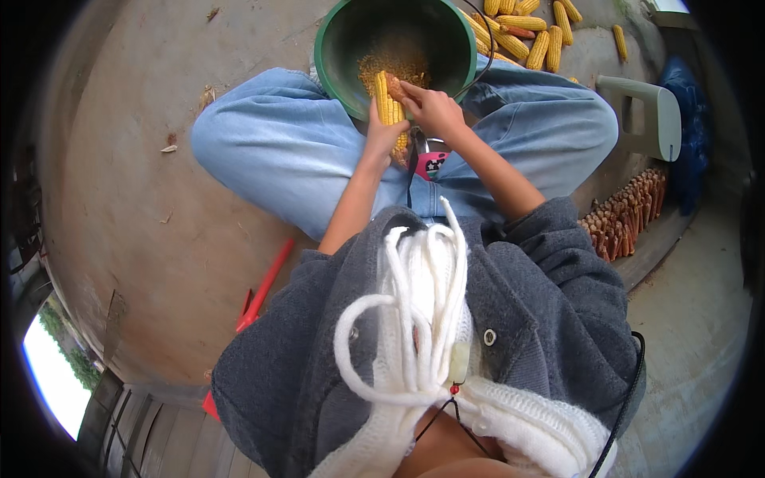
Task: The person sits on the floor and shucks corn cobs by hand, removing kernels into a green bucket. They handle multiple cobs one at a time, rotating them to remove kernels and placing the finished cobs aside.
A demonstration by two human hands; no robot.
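Note:
My left hand [381, 134] grips a yellow ear of corn [391, 110], which points up and away from me over the near rim of the green basin [334, 77]. Some rows of kernels on the ear look stripped. Pinched in my right hand [439, 110] is a reddish-brown bare corncob [395, 87], pressed against the ear's upper right side. Loose kernels [373, 66] lie in the bottom of the basin, which sits between my bent knees. Just below my hands, a pink object [429, 165] with a printed pattern rests in my lap beside a black strap.
Several unshelled ears of corn [523, 24] lie on the floor beyond my right knee. To the right are a pale plastic stool [651, 116], blue plastic sheeting [687, 143] and a stack of bare cobs [624, 215]. Something red and plastic [263, 293] stands at my left.

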